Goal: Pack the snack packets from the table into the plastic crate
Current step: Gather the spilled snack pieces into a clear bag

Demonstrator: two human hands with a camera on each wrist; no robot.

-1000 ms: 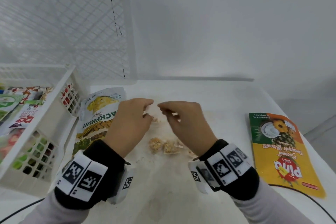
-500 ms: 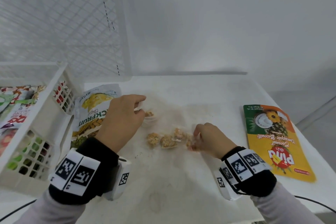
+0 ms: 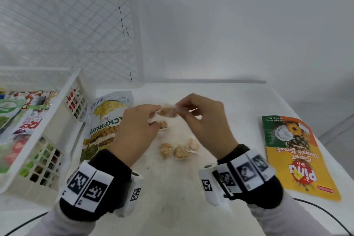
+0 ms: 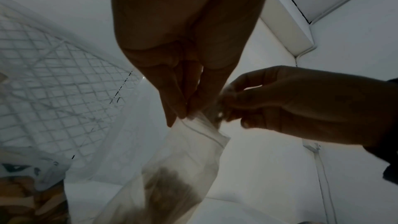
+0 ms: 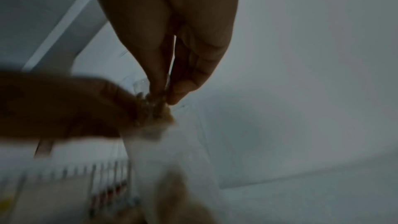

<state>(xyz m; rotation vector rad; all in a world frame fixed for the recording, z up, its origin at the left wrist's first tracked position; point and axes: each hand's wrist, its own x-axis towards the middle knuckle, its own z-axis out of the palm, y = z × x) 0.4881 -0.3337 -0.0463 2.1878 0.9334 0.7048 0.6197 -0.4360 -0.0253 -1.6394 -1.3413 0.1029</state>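
Observation:
My left hand [image 3: 156, 114] pinches the top edge of a clear zip bag [image 4: 183, 163] that hangs below its fingers with one brown snack piece [image 3: 163, 125] inside. My right hand [image 3: 179, 108] pinches a small wrapped snack piece [image 3: 168, 111] right at the bag's mouth, touching the left fingertips. In the right wrist view that snack piece [image 5: 156, 108] is blurred between both hands. Three more small wrapped snack pieces [image 3: 179, 151] lie on the table below the hands. A jackfruit chips packet [image 3: 105, 120] lies beside the white plastic crate [image 3: 47, 120].
The crate at the left holds several colourful packets [image 3: 23, 126]. A second white lattice crate [image 3: 76, 30] stands upright at the back left. A yellow Pina biscuit packet [image 3: 295, 155] lies at the right, near the table edge. Black cables [image 3: 329, 214] run along the front.
My right hand dropped to the loose snack pieces on the table, took one, and rose back to the bag held by my left hand. Fewer pieces lie loose now.

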